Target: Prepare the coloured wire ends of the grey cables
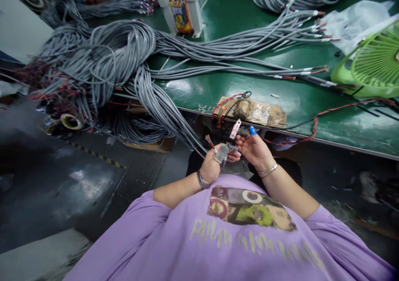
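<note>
My left hand (212,165) is closed around the end of a grey cable (199,147). Thin coloured wires (210,141) fan out of its stripped end beside the thumb. A grey wrapping (221,153) covers the thumb area. Close by on the right, my right hand (255,150) has its fingers curled together near the left fingertips, and what they pinch is too small to make out. One of its digits wears a blue tip cover (252,130). Just beyond those fingers, at the bench edge, is a pale pink piece with holes (235,129).
A large heap of grey cables (124,44) lies across the green bench (187,90). A taped board (264,113) with red and black wires sits at its front edge. A green fan (370,65) and clear plastic bag (358,23) stand right. A white post (196,11) rises behind.
</note>
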A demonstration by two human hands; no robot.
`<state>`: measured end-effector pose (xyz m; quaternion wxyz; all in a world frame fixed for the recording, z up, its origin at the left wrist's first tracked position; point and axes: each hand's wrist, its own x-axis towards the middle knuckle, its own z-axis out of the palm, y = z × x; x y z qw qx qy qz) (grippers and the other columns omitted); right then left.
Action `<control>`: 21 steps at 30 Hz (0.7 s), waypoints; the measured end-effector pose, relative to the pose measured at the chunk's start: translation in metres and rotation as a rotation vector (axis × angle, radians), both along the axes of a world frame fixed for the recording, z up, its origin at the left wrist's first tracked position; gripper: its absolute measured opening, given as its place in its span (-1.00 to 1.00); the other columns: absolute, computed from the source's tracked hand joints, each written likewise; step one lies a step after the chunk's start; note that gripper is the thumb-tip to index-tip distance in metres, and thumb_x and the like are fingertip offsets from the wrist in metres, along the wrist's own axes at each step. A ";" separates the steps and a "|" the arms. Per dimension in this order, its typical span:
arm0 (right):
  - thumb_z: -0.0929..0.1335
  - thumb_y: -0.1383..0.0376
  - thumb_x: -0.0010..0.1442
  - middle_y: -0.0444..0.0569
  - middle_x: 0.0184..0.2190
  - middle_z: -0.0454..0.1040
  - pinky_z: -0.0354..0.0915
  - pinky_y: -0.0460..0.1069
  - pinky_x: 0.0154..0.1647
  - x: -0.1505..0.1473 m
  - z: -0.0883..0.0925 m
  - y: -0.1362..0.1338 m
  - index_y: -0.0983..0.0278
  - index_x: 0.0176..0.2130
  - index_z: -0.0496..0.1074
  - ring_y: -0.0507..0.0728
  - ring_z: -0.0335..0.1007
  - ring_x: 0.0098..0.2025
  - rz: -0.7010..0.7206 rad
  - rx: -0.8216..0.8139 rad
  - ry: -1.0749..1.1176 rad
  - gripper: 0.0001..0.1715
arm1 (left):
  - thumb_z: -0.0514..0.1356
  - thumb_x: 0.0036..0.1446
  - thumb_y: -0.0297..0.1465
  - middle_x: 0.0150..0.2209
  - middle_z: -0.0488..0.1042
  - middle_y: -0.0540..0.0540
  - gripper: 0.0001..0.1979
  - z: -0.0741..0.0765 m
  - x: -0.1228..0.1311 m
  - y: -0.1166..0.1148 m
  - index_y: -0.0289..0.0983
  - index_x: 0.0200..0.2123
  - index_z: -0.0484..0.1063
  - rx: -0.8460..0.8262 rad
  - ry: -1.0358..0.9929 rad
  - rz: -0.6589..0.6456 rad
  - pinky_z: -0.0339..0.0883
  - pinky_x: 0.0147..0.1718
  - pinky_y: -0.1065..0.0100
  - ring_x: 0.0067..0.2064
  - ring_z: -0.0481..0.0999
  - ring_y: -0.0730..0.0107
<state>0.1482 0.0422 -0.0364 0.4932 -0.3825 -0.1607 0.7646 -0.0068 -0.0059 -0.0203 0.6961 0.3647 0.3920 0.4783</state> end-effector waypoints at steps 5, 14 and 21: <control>0.53 -0.04 -0.11 -0.09 -0.43 0.52 0.25 -0.09 -0.39 0.019 0.002 -0.001 0.28 -0.40 0.48 -0.02 0.31 -0.45 -0.015 0.201 -0.420 -0.53 | 0.17 0.18 -0.07 -0.07 0.58 -0.22 -0.58 -0.007 -0.004 0.003 -0.28 -0.10 0.50 0.093 0.091 -0.013 0.39 -0.13 0.32 -0.04 0.56 0.22; 0.52 0.10 -0.03 -0.11 -0.47 0.50 0.33 -0.03 -0.38 0.012 0.022 -0.025 0.24 -0.34 0.50 0.05 0.38 -0.44 0.286 0.482 -0.523 -0.68 | 0.15 0.18 -0.12 -0.50 0.49 -0.06 -0.64 -0.005 -0.008 0.002 -0.33 -0.42 0.40 0.010 0.419 -0.339 0.16 -0.59 0.49 -0.62 0.36 0.58; 0.51 0.17 -0.03 -0.15 -0.55 0.44 0.26 -0.06 -0.59 -0.001 0.019 -0.032 0.23 -0.38 0.40 0.03 0.29 -0.58 0.255 0.413 -0.521 -0.72 | 0.26 0.08 -0.20 -0.53 0.48 -0.02 -0.72 -0.006 -0.008 0.001 -0.31 -0.41 0.37 0.019 0.493 -0.430 0.27 -0.61 0.49 -0.61 0.44 0.50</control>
